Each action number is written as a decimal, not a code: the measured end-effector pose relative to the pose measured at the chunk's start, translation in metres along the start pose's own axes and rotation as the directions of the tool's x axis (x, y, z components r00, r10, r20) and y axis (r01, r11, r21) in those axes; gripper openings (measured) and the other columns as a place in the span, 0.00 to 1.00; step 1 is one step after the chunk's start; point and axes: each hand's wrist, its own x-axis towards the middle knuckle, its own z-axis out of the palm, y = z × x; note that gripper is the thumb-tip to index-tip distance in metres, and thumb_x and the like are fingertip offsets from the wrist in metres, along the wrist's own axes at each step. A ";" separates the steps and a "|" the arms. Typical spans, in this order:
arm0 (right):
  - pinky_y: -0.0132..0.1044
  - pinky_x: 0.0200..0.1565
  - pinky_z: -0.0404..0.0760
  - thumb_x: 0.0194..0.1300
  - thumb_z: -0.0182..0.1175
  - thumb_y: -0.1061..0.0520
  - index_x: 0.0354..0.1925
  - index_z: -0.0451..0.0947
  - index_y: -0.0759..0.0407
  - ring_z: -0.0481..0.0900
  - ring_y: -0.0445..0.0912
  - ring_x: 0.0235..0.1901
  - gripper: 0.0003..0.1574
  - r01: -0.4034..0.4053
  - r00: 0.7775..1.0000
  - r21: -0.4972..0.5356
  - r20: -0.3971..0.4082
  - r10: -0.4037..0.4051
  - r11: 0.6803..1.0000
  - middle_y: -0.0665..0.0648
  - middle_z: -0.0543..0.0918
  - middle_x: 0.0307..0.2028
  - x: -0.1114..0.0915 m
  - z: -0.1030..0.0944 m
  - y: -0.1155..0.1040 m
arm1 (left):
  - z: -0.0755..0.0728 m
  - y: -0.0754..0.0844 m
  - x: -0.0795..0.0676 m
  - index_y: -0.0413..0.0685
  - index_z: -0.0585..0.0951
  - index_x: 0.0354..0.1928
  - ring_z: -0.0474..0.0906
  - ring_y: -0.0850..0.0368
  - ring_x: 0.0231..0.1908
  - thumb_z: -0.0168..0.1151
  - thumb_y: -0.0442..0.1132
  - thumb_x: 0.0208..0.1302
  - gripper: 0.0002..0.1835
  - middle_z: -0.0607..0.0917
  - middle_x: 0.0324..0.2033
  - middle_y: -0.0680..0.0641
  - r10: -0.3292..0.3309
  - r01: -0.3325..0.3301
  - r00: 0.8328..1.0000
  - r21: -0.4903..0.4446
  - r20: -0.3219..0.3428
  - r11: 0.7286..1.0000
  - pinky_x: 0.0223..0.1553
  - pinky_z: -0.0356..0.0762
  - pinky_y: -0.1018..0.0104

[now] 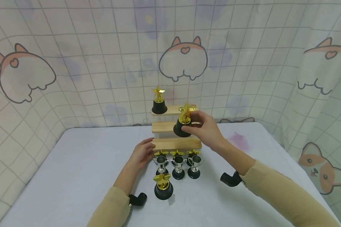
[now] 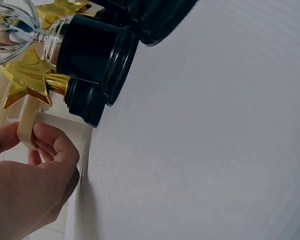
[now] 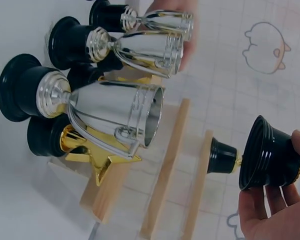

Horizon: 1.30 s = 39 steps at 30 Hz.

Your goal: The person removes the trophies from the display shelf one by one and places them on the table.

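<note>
My right hand [image 1: 206, 128] grips a gold star trophy [image 1: 182, 128] by its black base, thumb on one side and fingers on the other. It is held in front of the middle step of a three-step wooden display rack [image 1: 176, 144]. In the left wrist view, the thumb and index finger of my left hand [image 2: 37, 185] pinch the end of a plank [image 2: 26, 131] of this rack. Another star trophy [image 1: 159, 107] stands upright at the left of the top step. The right wrist view shows the held trophy's black base [image 3: 270, 152] with fingers around it.
Three silver cup trophies [image 1: 178, 166] stand in a row before the rack, with star trophies [image 1: 176, 153] behind them. Nearer me is a single star trophy [image 1: 163, 190]. A patterned curtain [image 1: 108, 63] hangs behind the white table [image 1: 88, 176].
</note>
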 end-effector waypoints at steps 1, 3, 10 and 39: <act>0.40 0.55 0.81 0.62 0.75 0.59 0.62 0.75 0.62 0.80 0.54 0.54 0.32 0.000 1.000 0.009 0.003 0.000 1.000 0.60 0.80 0.56 -0.002 0.000 0.000 | 0.000 0.000 0.000 0.38 0.68 0.72 0.79 0.51 0.50 0.55 0.29 0.67 0.30 0.74 0.62 0.35 0.001 -0.001 1.000 0.000 0.001 1.000 0.41 0.80 0.65; 0.40 0.54 0.81 0.62 0.75 0.59 0.61 0.75 0.63 0.81 0.54 0.53 0.32 0.003 1.000 0.017 0.008 -0.003 1.000 0.61 0.81 0.56 -0.006 0.001 0.000 | 0.000 0.000 0.000 0.38 0.68 0.72 0.79 0.51 0.50 0.55 0.29 0.67 0.30 0.74 0.62 0.35 0.000 0.000 1.000 -0.002 0.000 1.000 0.41 0.80 0.65; 0.42 0.58 0.79 0.62 0.75 0.59 0.62 0.75 0.63 0.80 0.55 0.54 0.32 -0.003 1.000 -0.022 0.019 0.004 1.000 0.60 0.81 0.56 -0.019 0.003 0.006 | 0.000 -0.001 0.002 0.39 0.68 0.72 0.80 0.52 0.49 0.56 0.29 0.67 0.30 0.75 0.61 0.36 -0.006 0.006 1.000 0.004 -0.005 1.000 0.40 0.80 0.65; 0.46 0.56 0.80 0.59 0.77 0.56 0.57 0.78 0.59 0.81 0.53 0.50 0.30 -0.031 0.997 -0.082 0.075 0.037 0.996 0.56 0.83 0.50 -0.070 0.008 0.015 | -0.001 0.000 0.002 0.38 0.68 0.72 0.78 0.51 0.49 0.55 0.28 0.66 0.31 0.74 0.62 0.35 -0.005 0.005 1.000 -0.002 0.004 1.000 0.40 0.79 0.66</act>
